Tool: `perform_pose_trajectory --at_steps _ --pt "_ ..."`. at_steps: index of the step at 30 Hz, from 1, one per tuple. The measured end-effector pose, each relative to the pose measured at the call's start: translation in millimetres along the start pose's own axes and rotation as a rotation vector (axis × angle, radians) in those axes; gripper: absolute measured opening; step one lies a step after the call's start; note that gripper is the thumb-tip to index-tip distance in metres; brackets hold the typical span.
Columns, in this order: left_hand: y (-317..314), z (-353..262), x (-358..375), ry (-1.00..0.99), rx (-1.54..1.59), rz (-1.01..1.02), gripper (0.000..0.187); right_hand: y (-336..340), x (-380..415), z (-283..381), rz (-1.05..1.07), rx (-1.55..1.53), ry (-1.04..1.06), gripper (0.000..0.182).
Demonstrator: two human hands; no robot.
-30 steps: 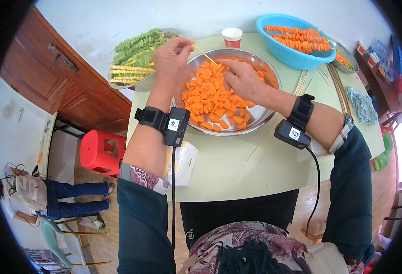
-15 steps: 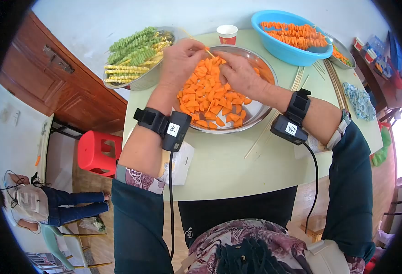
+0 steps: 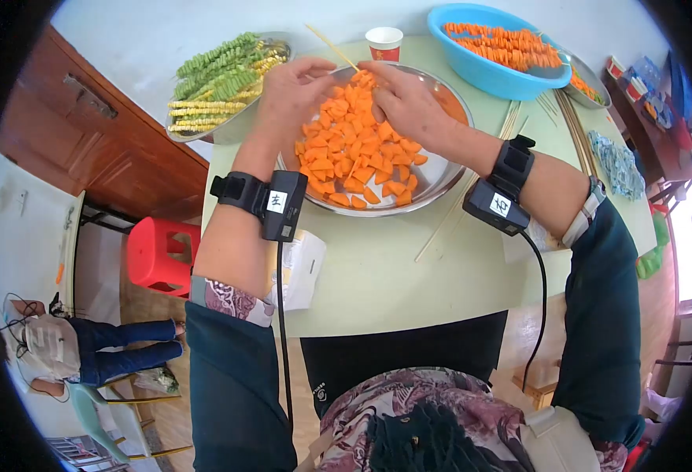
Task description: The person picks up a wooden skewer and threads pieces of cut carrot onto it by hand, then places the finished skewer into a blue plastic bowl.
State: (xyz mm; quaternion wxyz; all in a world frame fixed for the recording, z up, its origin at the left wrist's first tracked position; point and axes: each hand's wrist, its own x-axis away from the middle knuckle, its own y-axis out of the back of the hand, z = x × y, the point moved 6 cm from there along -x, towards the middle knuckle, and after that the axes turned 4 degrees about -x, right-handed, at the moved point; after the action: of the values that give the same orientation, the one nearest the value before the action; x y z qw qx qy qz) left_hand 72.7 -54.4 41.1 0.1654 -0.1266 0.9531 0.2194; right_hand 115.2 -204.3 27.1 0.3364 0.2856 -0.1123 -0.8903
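Observation:
A thin wooden skewer (image 3: 328,44) slants over the back rim of a wide steel bowl (image 3: 445,175), with carrot at its lower end. My right hand (image 3: 410,104) is closed around that lower end; its fingers partly hide the carrot there. Just left of the skewer is my left hand (image 3: 289,98), its bent fingers parted from the thumb and not touching the stick. Below both hands, many cut carrot pieces (image 3: 354,149) fill much of the bowl.
Skewered green and yellow vegetables (image 3: 224,79) lie in a metal container at the back left. A paper cup (image 3: 383,43) stands behind the bowl. The blue basin (image 3: 491,83) holds skewered carrots. Loose skewers (image 3: 575,135) and a cloth (image 3: 617,165) lie right. A person (image 3: 86,346) is at far left.
My left hand has come off the skewer and moved left, its fingers opening. More of the stick now shows, while my right hand keeps its grip. The whole view has shifted slightly.

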Motion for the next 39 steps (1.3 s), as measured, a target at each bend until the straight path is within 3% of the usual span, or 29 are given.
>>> perform_pose_trajectory --at_steps 2,3,9,13,19,25,27,28,30,34,39 --pt "6 21 -3 0.144 -0.410 0.028 0.017 -2 1 -4 0.012 -0.018 -0.044 0.045" --pt "5 27 1 0.229 -0.473 0.072 0.017 -3 0 -6 0.017 -0.033 -0.020 0.046" --pt "-7 58 0 0.049 -0.893 0.295 0.021 -5 2 -5 0.061 -0.013 -0.020 0.044" --pt "-10 55 -1 -0.042 -0.921 0.283 0.023 -8 3 -3 0.093 -0.011 -0.003 0.047" --pt "-9 55 0 0.075 -0.911 0.305 0.019 -9 3 -1 0.139 0.027 0.000 0.047" --pt "-7 52 0 -0.062 -0.915 0.293 0.022 -11 3 -3 0.142 0.002 -0.014 0.046" --pt "2 52 -1 0.189 -0.701 0.201 0.021 -11 3 -3 0.143 0.012 -0.017 0.046" --pt "3 49 -1 0.187 -0.703 0.198 0.021 -10 3 -2 0.140 0.022 -0.023 0.046" --pt "14 46 -3 0.263 -0.403 0.056 0.019 -9 3 -1 0.136 0.003 -0.015 0.046" --pt "28 33 -5 0.195 -0.148 -0.088 0.014 -9 6 2 0.124 -0.025 0.003 0.043" --pt "47 29 -1 0.210 0.183 -0.325 0.023 -12 9 4 0.159 0.027 0.015 0.045"
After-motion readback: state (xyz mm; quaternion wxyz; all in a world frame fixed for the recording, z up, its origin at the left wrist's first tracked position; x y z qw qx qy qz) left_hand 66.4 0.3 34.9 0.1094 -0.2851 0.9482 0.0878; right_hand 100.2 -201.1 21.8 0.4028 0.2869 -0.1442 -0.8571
